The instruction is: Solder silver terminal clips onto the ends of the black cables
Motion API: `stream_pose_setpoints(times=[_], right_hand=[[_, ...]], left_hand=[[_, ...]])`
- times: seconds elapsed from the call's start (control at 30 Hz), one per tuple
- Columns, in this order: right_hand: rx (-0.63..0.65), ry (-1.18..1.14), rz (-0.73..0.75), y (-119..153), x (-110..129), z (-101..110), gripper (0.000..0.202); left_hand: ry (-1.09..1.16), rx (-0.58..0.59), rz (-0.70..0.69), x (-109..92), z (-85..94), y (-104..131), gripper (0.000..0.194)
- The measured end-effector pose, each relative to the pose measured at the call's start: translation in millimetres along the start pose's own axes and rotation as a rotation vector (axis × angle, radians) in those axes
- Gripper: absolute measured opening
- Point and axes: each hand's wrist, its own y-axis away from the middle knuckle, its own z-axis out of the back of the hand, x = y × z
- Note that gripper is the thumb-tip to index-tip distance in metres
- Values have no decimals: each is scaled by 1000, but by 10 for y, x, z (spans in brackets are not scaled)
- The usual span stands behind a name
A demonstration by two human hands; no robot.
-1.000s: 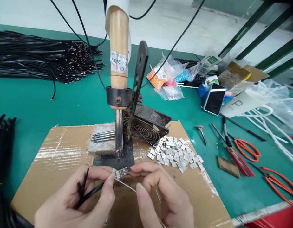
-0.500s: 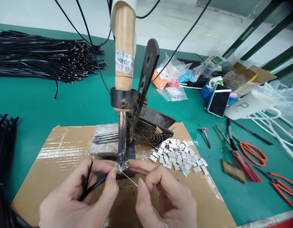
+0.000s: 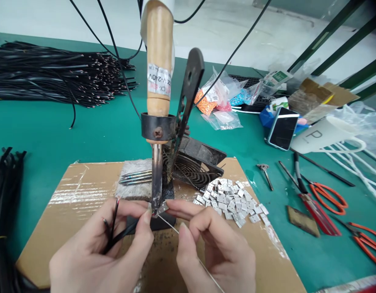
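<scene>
My left hand [image 3: 105, 248] is closed on a black cable [image 3: 122, 236], its thumb and index finger pinching the end just below the soldering iron tip. The cable's other end sticks up between my fingers with bare copper showing. My right hand [image 3: 215, 248] pinches a thin solder wire [image 3: 168, 223] that runs up to the tip. A small silver metal plate [image 3: 163, 207] lies against my right index fingertip beside the tip. The soldering iron [image 3: 157, 162], with a wooden handle, is clamped upright, tip down, in a black stand [image 3: 188, 97]. The exact joint is partly hidden by fingers.
A pile of small metal plates [image 3: 230, 199] lies on the cardboard [image 3: 84, 211] near a black fan [image 3: 197, 162]. Black cable bundles [image 3: 62, 75] are at the left. Orange-handled scissors [image 3: 328, 197], a phone [image 3: 282, 128] and a white mug [image 3: 325, 136] stand to the right.
Both hands have shifted only slightly; the metal plate and the cable end have moved up closer under the iron tip. The solder wire now reaches the tip area.
</scene>
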Motion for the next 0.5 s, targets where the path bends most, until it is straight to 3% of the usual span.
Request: stream_pose_setpoints(times=[0.5], right_hand=[[-31, 53, 74, -2, 7, -35, 24]], left_hand=[[42, -45, 95, 25, -4, 21, 10]])
